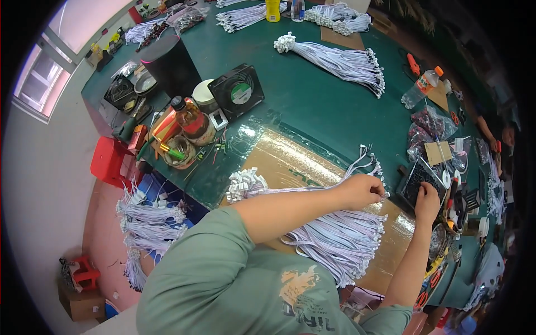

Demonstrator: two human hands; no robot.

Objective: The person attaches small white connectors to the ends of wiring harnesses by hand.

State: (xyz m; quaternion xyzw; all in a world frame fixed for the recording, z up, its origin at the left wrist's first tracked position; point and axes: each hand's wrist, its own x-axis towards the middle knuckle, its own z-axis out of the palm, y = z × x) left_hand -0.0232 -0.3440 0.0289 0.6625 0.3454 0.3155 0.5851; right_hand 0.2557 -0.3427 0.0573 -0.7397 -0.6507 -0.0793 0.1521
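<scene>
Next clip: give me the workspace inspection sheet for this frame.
Surface: green table with a glossy brown mat.
Job's things: bundle of thin white wires on the mat; black square tray.
Clutter: black fan, amber bottle, clear plastic bottle.
Grippers: left hand pinches wire ends; right hand touches the tray.
Cables: more white bundles further back.
Surroundings: red stool, window.

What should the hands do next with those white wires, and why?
Probably slide the wires pinched in the left hand toward the black tray. That hand grips their ends right beside it, and the right hand already rests on the tray.
</scene>
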